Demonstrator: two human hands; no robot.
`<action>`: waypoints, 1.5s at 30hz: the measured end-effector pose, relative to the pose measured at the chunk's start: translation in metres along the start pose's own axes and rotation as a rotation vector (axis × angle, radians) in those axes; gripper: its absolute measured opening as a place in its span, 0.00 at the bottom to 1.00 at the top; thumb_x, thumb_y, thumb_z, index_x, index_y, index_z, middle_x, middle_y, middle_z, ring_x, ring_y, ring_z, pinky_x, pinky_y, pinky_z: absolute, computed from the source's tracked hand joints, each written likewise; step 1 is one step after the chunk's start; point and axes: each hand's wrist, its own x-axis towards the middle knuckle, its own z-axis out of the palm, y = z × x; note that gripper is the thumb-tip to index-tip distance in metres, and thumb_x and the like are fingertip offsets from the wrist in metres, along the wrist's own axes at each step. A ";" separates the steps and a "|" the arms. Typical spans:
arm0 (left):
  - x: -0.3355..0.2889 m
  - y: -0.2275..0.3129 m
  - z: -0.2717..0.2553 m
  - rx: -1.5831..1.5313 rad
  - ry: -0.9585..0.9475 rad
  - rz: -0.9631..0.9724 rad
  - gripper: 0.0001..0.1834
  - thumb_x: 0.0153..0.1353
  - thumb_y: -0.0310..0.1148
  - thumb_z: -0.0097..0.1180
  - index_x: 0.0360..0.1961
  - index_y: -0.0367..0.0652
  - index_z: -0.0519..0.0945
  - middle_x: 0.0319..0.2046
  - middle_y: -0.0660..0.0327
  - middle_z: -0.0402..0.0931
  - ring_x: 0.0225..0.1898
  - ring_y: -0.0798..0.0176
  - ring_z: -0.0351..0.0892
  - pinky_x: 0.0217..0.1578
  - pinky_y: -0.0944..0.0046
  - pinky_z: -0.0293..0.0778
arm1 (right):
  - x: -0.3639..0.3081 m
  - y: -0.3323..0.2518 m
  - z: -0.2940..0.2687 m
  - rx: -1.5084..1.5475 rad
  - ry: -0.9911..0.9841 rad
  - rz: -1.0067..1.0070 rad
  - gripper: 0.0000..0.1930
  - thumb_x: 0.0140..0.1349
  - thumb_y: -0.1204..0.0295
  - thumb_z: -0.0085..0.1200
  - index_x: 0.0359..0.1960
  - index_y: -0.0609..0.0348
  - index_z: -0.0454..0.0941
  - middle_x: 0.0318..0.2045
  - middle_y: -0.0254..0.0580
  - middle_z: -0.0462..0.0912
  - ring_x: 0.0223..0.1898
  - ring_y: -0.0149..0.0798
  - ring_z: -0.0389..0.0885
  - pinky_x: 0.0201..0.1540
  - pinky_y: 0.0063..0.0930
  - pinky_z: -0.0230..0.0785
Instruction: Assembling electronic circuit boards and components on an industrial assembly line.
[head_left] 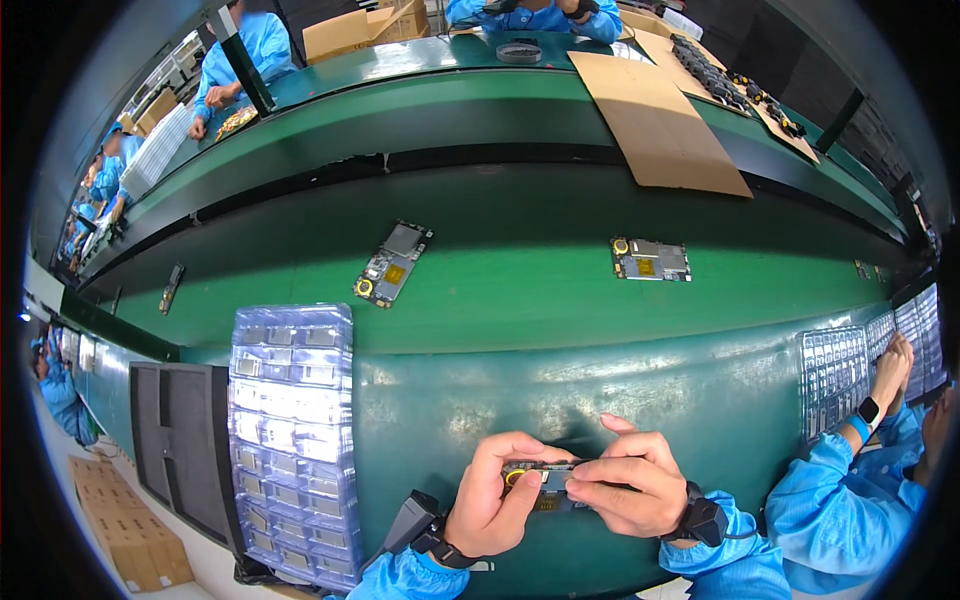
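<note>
Fingers (628, 474) of both hands closed on one circuit board (548, 504), held above the green table (430, 400), near 6 o'clock in the view. Left hand (495, 500): thumb across the front face. Right hand (635, 490): pinching the opposite end. One black device per wrist, two in all.

Clock bearings from the held board: three more boards on the long green strip (520, 215), one each at 10 (172, 288), 11 (395, 265) and 1 (650, 260); smaller bits at both ends too tiny to count. One clear plastic tray (290, 313), 9 o'clock. One co-worker's sleeve (835, 510), 3 o'clock.
</note>
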 end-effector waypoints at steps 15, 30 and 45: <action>-0.003 -0.004 -0.003 -0.172 -0.011 -0.054 0.20 0.66 0.15 0.37 0.59 0.35 0.59 0.56 0.39 0.76 0.57 0.54 0.78 0.61 0.55 0.69 | -0.003 0.002 0.002 0.036 0.007 0.036 0.17 0.45 0.80 0.73 0.40 0.54 0.90 0.42 0.31 0.86 0.43 0.37 0.75 0.63 0.51 0.75; -0.003 -0.001 -0.002 -0.141 0.010 -0.079 0.22 0.64 0.15 0.36 0.60 0.34 0.60 0.56 0.40 0.76 0.58 0.56 0.77 0.63 0.55 0.68 | -0.005 0.004 0.003 -0.007 0.001 0.046 0.17 0.44 0.77 0.76 0.38 0.46 0.91 0.40 0.27 0.85 0.43 0.34 0.76 0.65 0.51 0.72; -0.001 0.000 -0.003 -0.016 0.038 -0.071 0.16 0.69 0.18 0.40 0.56 0.38 0.59 0.51 0.38 0.79 0.52 0.52 0.82 0.56 0.54 0.76 | 0.000 -0.001 0.003 -0.036 0.010 0.024 0.15 0.46 0.79 0.72 0.38 0.54 0.90 0.40 0.31 0.86 0.41 0.36 0.74 0.65 0.52 0.71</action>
